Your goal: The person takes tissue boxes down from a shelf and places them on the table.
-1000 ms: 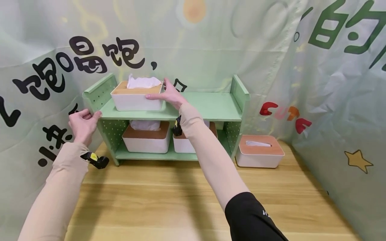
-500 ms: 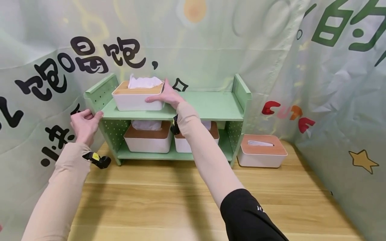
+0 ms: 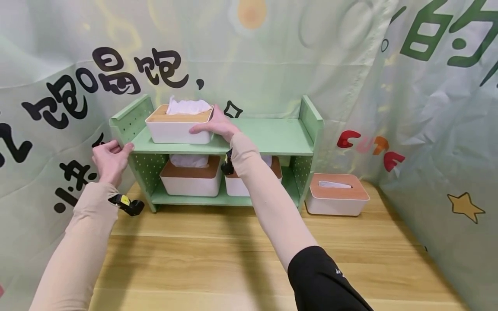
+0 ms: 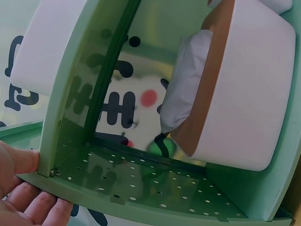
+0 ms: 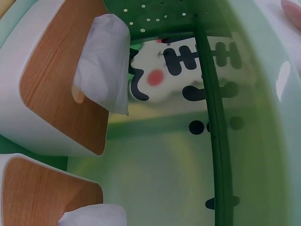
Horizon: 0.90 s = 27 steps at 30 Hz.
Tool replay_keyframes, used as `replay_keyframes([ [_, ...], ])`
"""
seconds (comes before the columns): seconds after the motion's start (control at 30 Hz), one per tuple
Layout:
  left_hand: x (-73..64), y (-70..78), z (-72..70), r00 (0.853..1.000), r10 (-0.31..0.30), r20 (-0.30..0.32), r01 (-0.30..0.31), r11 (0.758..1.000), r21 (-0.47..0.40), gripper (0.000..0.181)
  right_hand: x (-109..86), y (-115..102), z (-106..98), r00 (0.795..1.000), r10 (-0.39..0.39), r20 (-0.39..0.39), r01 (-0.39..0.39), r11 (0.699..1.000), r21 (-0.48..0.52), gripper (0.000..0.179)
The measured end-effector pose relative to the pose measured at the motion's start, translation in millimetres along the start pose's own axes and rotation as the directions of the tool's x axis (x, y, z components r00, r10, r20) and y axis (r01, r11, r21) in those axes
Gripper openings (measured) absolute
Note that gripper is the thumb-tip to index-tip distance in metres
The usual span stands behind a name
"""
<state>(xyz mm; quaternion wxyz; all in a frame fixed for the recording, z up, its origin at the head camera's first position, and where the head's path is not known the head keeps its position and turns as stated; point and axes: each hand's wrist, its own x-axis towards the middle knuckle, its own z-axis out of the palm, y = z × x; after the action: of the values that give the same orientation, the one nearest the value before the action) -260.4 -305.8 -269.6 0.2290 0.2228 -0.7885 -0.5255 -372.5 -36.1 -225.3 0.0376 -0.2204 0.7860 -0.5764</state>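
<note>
A green two-tier shelf [image 3: 268, 147] stands against the back cloth. On its top tier, toward the left, sits a white tissue box [image 3: 177, 131] with a wooden lid and a tissue sticking up. My right hand [image 3: 219, 125] holds this box at its right end, thumb across the front, fingers behind the corner. My left hand [image 3: 110, 160] grips the shelf's left side panel at the level of the upper tier. In the left wrist view, the thumb [image 4: 21, 160] lies against the panel's front edge, with the fingers [image 4: 40, 207] around the outside.
Two more tissue boxes stand on the lower tier: a left one [image 3: 190, 183] and a right one [image 3: 236, 186] partly behind my right forearm. Another tissue box [image 3: 337, 203] rests on the wooden table [image 3: 202, 255] right of the shelf. Printed cloth [image 3: 428, 172] encloses the table.
Both hands keep their places on the tissue box and the shelf panel. The head view has shifted only slightly.
</note>
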Motion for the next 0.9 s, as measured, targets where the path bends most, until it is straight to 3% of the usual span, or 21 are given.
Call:
replay_keyframes([
  [0.27, -0.9, -0.1, 1.7, 1.0, -0.005, 0.002, 0.005, 1.0, -0.005, 0.057, -4.8, 2.8, -0.9, 1.0, 0.003, 0.011, -0.004, 0.998, 0.057, 0.091],
  [0.5, -0.8, 1.2, 0.9, 1.0, -0.014, 0.006, 0.014, 1.0, -0.011, 0.057, -9.5, 1.7, -3.0, 0.998, -0.051, 0.029, 0.05, 0.997, 0.061, 0.092],
  [0.9, -1.0, 1.7, -0.1, 0.999, -0.034, 0.01, 0.034, 0.999, -0.017, 0.058, -24.7, 2.6, -10.9, 0.999, -0.019, 0.039, 0.017, 0.998, 0.054, 0.098],
])
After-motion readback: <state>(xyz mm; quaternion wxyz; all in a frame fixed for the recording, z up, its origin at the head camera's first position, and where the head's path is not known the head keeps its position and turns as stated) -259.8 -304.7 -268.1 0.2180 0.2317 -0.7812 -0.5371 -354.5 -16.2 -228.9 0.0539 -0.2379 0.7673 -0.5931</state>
